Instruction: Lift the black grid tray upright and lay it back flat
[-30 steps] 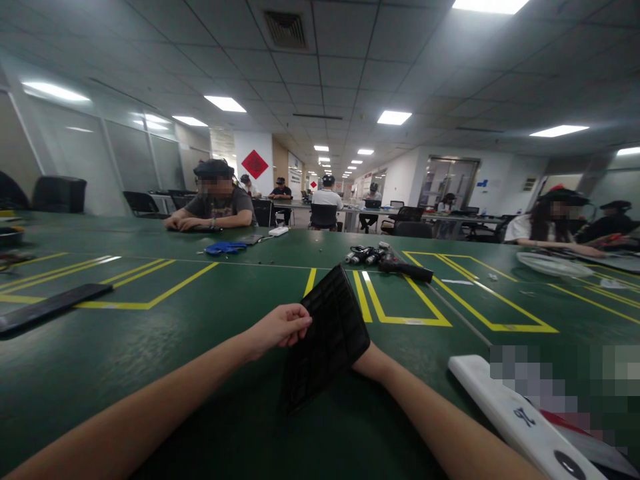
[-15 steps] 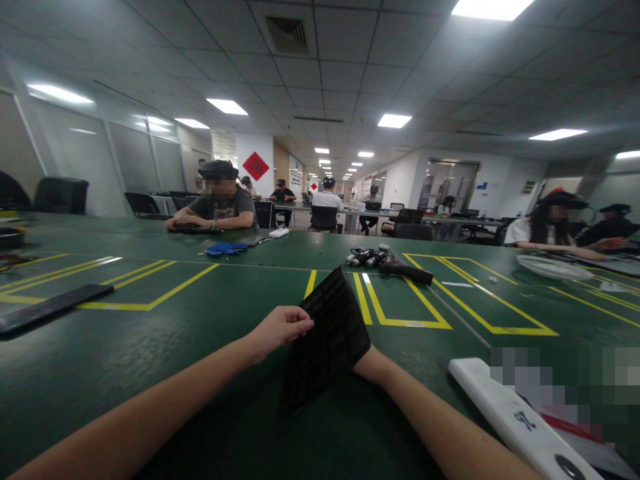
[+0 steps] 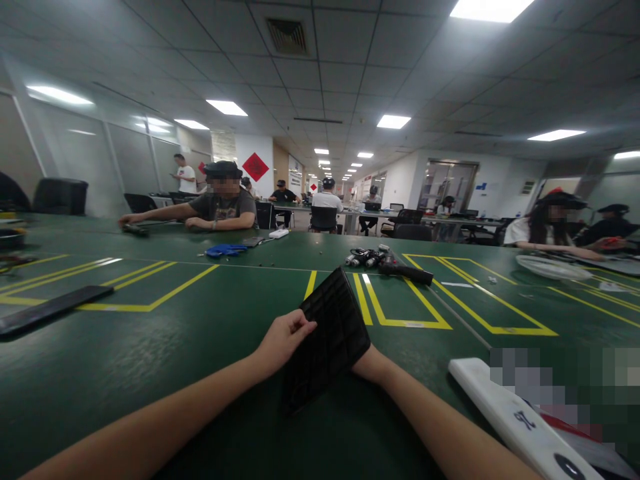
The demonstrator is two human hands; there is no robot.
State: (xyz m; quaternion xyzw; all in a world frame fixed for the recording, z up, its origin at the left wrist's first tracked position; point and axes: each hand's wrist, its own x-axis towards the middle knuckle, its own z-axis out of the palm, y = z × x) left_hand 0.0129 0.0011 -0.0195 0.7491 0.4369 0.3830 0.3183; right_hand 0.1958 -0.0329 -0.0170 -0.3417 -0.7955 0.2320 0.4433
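A flat black quilted wallet is held up at a tilt above the green table, its padded face towards me. My right hand grips its lower right edge from behind, and most of those fingers are hidden by it. In front of the wallet's left side is my left hand, thumb and fingertips pinched together close to the surface. Whether anything small lies in that pinch cannot be made out.
Yellow tape outlines mark the green table. Beyond the wallet lie a bundle of dark cables and a blue item. A long black bar rests at left, a white power strip at right. Co-workers sit across the table.
My left hand has shifted slightly right and down along the wallet, still pinched. The wallet and my right hand stay nearly still. Across the table, a co-worker's arm has stretched out to the left.
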